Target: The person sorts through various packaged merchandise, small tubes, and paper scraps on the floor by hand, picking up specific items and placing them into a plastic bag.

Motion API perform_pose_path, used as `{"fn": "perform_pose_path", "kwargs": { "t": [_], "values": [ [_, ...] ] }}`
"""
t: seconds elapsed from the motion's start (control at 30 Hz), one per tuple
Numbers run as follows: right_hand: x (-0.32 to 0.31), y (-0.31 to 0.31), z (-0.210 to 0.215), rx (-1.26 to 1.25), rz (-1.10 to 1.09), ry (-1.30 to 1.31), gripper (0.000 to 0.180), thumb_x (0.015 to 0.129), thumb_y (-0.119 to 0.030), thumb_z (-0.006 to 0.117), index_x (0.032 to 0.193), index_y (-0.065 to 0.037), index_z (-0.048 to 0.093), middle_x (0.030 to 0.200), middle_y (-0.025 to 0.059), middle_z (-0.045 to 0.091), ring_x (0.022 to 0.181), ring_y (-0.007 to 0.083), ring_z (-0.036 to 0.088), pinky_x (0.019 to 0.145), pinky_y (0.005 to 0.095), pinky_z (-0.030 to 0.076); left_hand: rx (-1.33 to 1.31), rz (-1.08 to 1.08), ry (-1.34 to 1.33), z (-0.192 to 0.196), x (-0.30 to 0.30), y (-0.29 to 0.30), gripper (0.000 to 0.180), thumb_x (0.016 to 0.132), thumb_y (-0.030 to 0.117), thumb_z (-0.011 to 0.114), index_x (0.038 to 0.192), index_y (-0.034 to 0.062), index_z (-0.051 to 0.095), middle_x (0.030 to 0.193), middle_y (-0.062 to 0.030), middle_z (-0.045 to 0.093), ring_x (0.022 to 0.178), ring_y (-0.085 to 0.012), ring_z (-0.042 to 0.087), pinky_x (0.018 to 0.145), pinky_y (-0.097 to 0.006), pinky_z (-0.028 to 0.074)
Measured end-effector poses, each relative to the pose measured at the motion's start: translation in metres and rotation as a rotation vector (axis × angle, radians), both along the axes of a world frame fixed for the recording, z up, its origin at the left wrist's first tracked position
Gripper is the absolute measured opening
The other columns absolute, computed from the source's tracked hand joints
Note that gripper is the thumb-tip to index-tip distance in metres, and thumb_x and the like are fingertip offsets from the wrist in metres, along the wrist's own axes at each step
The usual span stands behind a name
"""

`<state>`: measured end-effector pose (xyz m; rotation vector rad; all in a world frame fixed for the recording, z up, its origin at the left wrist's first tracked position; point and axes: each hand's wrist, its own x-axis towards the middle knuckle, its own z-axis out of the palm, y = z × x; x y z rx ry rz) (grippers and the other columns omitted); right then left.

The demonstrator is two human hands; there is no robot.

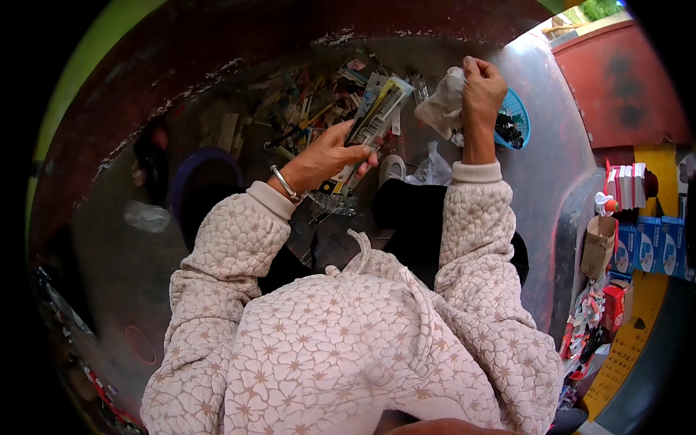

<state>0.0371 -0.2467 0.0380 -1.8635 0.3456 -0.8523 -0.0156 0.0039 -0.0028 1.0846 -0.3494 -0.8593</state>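
My left hand (pixel 330 157) is closed round a sheaf of flat, slim packets (pixel 380 109), partly clear plastic with yellow, black and pale blue areas. The sheaf slants up to the right, above a heap of mixed scraps (pixel 301 116) on the floor. To its right, my raised right hand (pixel 483 90) pinches a crumpled, whitish plastic bag (pixel 441 107) that hangs at the left of the fingers. Beneath my left hand more clear packaging (pixel 335 203) shows, but I cannot tell whether the hand holds it. Whether the bag contains anything is not visible.
Behind my right wrist stands a blue basket (pixel 524 116) with dark items. A purple tub rim (pixel 190 170) curves at left, near a clear bag (pixel 147 216). Another clear bag (pixel 433 168) lies between my forearms. Blue boxes (pixel 647 245) and a brown carton (pixel 599 246) line the right.
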Motion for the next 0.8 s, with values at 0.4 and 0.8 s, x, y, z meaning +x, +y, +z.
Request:
{"fn": "perform_pose_path", "kwargs": {
  "t": [0.4,0.8],
  "values": [
    [-0.027,0.059,-0.004,-0.08,0.5,0.429,0.046,0.072,-0.041,0.068,0.071,0.004,0.061,0.06,0.0132,0.059,0.058,0.0179,0.058,0.057,0.0305,0.046,0.128,0.134,-0.138,0.001,0.005,-0.005,0.024,0.087,0.012,0.056,0.108,0.0021,0.049,0.082,-0.0032,0.059,0.067,-0.0066,0.052,0.062,-0.021,0.045],
    [-0.032,0.061,0.005,0.148,0.533,0.57,0.035,0.078,-0.03,0.066,0.085,0.004,0.062,0.073,0.0034,0.058,0.066,0.0082,0.05,0.06,0.02,0.041,0.077,0.109,0.047,0.012,0.005,0.0,0.023,0.085,0.023,0.06,0.099,0.0057,0.053,0.082,-0.0018,0.059,0.065,-0.0059,0.051,0.061,-0.021,0.044]
  ]
}}
